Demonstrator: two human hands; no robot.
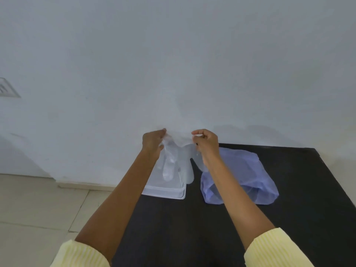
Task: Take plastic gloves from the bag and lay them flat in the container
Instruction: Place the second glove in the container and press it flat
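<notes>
A clear plastic glove (180,160) hangs between my two hands, cuff up and fingers pointing down over the container. My left hand (153,142) pinches the cuff's left corner and my right hand (205,143) pinches its right corner. Below it lies a shallow clear plastic container (165,191) at the left end of the black table. A crumpled bluish plastic bag (242,176) lies to the right of the container, partly behind my right forearm. What lies inside the container is hard to tell.
The black table (192,224) stands against a white wall (173,64), and its left edge runs just beside the container. Beige floor tiles (34,212) show to the left. Yellow sleeves cover my upper arms at the bottom.
</notes>
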